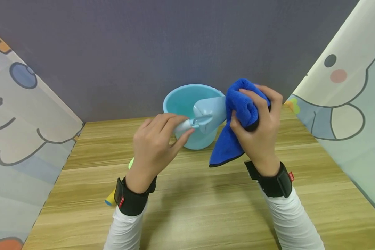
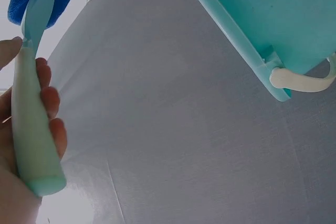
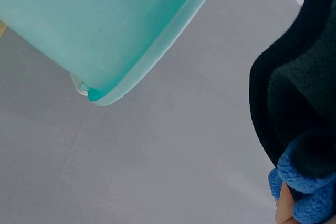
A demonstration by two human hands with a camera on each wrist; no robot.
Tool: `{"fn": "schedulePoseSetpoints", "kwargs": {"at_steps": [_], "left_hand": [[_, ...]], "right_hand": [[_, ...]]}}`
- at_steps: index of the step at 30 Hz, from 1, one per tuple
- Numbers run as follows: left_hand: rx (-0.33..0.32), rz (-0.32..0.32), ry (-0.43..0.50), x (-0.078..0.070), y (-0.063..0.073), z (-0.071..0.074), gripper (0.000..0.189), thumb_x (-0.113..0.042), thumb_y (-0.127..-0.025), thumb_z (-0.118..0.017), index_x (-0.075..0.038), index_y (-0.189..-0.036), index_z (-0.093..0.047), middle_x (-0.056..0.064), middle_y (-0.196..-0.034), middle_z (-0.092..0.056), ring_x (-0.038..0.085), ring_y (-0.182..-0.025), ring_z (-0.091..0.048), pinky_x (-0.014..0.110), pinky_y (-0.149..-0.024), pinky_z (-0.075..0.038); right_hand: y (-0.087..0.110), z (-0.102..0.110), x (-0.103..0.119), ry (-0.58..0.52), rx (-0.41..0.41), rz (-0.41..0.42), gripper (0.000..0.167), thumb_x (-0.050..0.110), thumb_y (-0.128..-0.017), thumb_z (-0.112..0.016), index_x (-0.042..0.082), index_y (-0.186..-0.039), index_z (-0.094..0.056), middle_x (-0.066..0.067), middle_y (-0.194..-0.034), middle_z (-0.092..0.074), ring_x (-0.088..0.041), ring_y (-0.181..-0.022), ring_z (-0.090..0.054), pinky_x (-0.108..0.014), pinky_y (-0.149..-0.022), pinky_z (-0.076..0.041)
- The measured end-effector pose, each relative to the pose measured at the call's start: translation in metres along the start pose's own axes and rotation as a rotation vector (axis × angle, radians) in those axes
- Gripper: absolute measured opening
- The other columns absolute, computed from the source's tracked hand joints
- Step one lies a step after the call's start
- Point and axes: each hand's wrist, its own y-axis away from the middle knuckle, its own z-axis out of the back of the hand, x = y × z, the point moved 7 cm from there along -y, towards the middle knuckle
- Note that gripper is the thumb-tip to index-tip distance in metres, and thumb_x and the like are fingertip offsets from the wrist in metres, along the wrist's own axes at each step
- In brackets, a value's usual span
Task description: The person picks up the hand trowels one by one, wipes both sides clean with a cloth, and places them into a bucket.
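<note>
My left hand (image 1: 153,142) grips the pale handle of a light blue toy shovel (image 1: 207,113). In the left wrist view, the fingers wrap round the handle (image 2: 34,124), with the thumb up near the blade. My right hand (image 1: 263,135) holds a bunched blue towel (image 1: 228,146) with a dark edge against the tip of the blade, covering it. One corner of the towel hangs down. Behind the shovel stands a light blue bucket (image 1: 174,99), upright on the table and partly hidden by the blade. A white carrying handle (image 2: 302,81) joins its rim.
A yellow piece with a blue end (image 1: 110,199) lies on the wooden table (image 1: 206,215), partly behind the left wrist. Some bright green (image 1: 131,163) shows beside that forearm. A grey panel (image 1: 128,62) rises at the back, with cartoon-printed sheets (image 1: 340,93) along the sides.
</note>
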Motion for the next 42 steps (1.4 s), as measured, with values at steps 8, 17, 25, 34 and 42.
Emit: {"fn": "schedulePoseSetpoints", "kwargs": {"at_steps": [8, 17, 25, 34, 42], "left_hand": [[0.168, 0.051, 0.029, 0.004, 0.003, -0.012, 0.026, -0.024, -0.098, -0.069, -0.005, -0.116, -0.069, 0.010, -0.103, -0.071, 0.026, -0.087, -0.066, 0.037, -0.067, -0.048], [0.219, 0.134, -0.060, 0.026, 0.007, -0.010, 0.025, -0.026, -0.099, -0.065, -0.003, -0.110, -0.067, 0.014, -0.100, -0.068, 0.031, -0.076, -0.061, 0.036, -0.061, -0.043], [0.344, 0.135, -0.161, 0.055, -0.002, -0.025, 0.027, -0.030, -0.102, -0.062, -0.006, -0.111, -0.070, 0.013, -0.094, -0.070, 0.022, -0.044, -0.046, 0.032, -0.040, -0.032], [0.526, 0.088, -0.174, 0.083, -0.020, -0.063, 0.025, -0.033, -0.101, -0.065, -0.012, -0.111, -0.074, 0.006, -0.067, -0.056, 0.021, -0.049, -0.048, 0.029, -0.044, -0.025], [0.778, 0.033, -0.183, 0.099, -0.031, -0.119, 0.022, -0.029, -0.092, -0.076, -0.020, -0.111, -0.081, 0.005, -0.086, -0.077, 0.020, -0.065, -0.065, 0.030, -0.049, -0.040]], "right_hand": [[0.000, -0.002, -0.004, 0.057, 0.030, -0.014, 0.044, 0.028, -0.083, -0.073, 0.012, -0.123, -0.069, -0.027, -0.133, -0.054, -0.036, -0.126, -0.055, -0.047, -0.110, -0.041], [-0.002, -0.006, -0.005, 0.072, 0.018, -0.013, 0.043, 0.028, -0.083, -0.073, 0.014, -0.123, -0.069, -0.025, -0.133, -0.054, -0.035, -0.127, -0.055, -0.047, -0.108, -0.042], [-0.004, -0.008, -0.002, 0.075, 0.010, -0.010, 0.042, 0.029, -0.084, -0.072, 0.014, -0.123, -0.069, -0.025, -0.133, -0.054, -0.033, -0.128, -0.054, -0.047, -0.109, -0.042], [-0.004, -0.010, -0.001, 0.073, 0.002, -0.006, 0.043, 0.026, -0.082, -0.073, 0.014, -0.123, -0.069, -0.025, -0.133, -0.055, -0.033, -0.127, -0.055, -0.047, -0.109, -0.042], [-0.004, -0.012, 0.000, 0.078, 0.003, -0.003, 0.042, 0.030, -0.084, -0.072, 0.015, -0.123, -0.070, -0.025, -0.132, -0.056, -0.034, -0.125, -0.056, -0.046, -0.107, -0.043]]}}
